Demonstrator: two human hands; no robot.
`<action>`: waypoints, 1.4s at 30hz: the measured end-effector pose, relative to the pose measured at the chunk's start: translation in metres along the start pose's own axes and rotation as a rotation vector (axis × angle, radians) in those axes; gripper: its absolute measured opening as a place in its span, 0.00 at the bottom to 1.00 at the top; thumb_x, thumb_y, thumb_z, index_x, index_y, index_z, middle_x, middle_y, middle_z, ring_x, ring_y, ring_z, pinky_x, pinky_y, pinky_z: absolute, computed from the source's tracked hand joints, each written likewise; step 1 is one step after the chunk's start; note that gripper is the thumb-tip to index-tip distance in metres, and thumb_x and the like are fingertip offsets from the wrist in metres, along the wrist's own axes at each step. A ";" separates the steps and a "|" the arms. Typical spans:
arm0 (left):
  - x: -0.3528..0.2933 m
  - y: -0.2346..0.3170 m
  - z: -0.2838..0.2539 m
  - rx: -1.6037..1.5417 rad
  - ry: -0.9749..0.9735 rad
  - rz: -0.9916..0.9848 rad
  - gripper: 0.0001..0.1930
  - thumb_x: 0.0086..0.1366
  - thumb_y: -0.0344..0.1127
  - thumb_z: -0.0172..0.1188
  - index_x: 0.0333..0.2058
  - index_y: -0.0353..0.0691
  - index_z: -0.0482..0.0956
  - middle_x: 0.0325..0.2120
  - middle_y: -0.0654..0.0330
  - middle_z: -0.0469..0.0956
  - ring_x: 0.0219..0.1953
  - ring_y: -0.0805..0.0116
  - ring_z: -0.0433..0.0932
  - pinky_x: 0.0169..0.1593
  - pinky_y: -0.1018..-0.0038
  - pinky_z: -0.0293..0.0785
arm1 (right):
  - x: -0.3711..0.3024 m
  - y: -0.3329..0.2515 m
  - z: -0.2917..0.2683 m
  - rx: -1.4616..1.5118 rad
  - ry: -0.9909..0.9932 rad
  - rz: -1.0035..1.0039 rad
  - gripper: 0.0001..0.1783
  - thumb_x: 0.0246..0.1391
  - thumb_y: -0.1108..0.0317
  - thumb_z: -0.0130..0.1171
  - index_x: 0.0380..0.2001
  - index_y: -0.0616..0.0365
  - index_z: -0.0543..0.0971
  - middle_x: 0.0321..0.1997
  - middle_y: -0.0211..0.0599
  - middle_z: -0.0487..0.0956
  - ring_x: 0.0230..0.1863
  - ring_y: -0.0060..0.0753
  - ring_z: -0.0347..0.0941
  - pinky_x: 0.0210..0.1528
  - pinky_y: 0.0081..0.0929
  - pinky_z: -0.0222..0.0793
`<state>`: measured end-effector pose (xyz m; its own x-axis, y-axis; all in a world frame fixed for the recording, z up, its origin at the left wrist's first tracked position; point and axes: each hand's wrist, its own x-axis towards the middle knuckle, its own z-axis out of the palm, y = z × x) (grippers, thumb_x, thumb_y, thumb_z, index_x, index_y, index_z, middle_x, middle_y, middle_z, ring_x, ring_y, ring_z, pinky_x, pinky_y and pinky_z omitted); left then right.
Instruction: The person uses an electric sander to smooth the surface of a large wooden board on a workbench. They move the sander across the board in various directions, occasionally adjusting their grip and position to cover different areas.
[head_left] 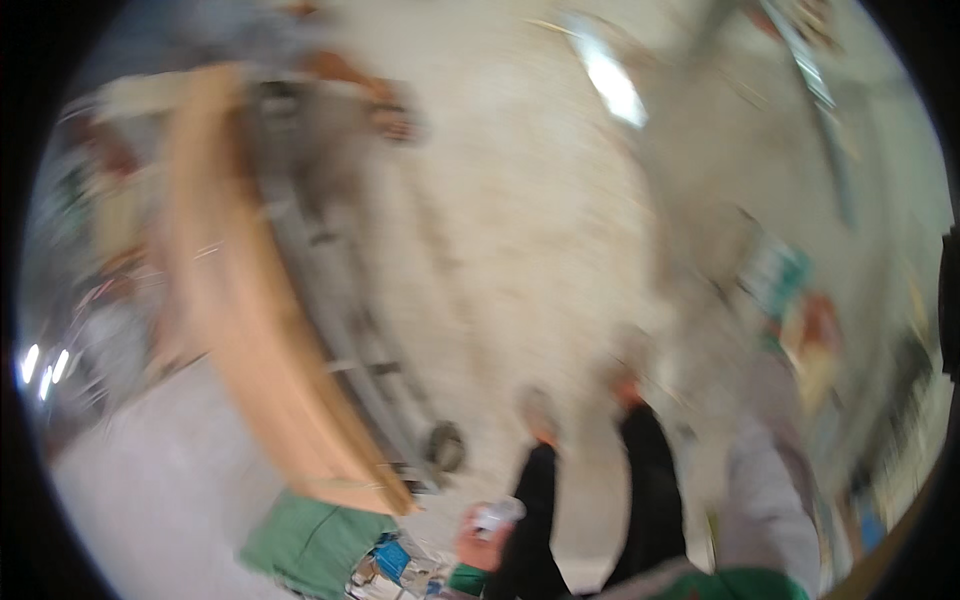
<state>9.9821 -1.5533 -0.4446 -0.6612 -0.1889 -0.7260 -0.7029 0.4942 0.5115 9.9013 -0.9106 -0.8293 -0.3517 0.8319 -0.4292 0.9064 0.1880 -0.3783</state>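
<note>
At the bottom edge, pretty smeary | left hand [483, 545] has its fingers curled around a small pale crumpled thing [496, 516], held close to the body | green cloth [312, 545] just left of those fingers | right hand: can't see it, only a grey sleeve [765, 505].

Around the pale speckled cream floor [520, 220], all blurred, a light orange-tan wooden board [250, 300] curves along its left beside a grey metal frame [350, 330], a green cloth [310, 545] lies below that board, and 2 black trouser legs [600, 500] stand at its lower edge.
</note>
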 end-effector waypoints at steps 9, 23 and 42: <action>-0.056 0.038 -0.012 0.133 -0.043 -0.231 0.34 0.59 0.54 0.72 0.61 0.46 0.77 0.57 0.49 0.78 0.61 0.58 0.76 0.66 0.62 0.69 | -0.251 -0.114 0.081 -0.061 -0.731 -0.326 0.33 0.52 0.48 0.68 0.54 0.62 0.81 0.53 0.55 0.83 0.57 0.56 0.78 0.61 0.48 0.73; -0.285 -0.098 -0.030 -0.447 0.636 -0.173 0.32 0.53 0.50 0.78 0.52 0.40 0.80 0.47 0.50 0.84 0.49 0.52 0.83 0.55 0.60 0.78 | -0.349 -0.640 -0.244 1.108 -0.739 -0.778 0.44 0.72 0.34 0.38 0.75 0.58 0.59 0.79 0.41 0.61 0.80 0.36 0.51 0.80 0.35 0.40; -0.484 -0.337 0.140 -1.051 1.347 -0.966 0.34 0.50 0.47 0.78 0.52 0.36 0.78 0.45 0.45 0.83 0.49 0.45 0.82 0.54 0.56 0.78 | -1.194 -0.432 -0.413 1.296 -1.305 -1.930 0.48 0.73 0.34 0.28 0.76 0.69 0.53 0.82 0.49 0.50 0.83 0.43 0.40 0.82 0.40 0.33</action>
<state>10.5757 -1.5101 -0.3302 0.5963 -0.7080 -0.3784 -0.4064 -0.6727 0.6183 10.0265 -1.7697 0.1849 -0.4491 -0.2851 0.8468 -0.5625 -0.6461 -0.5159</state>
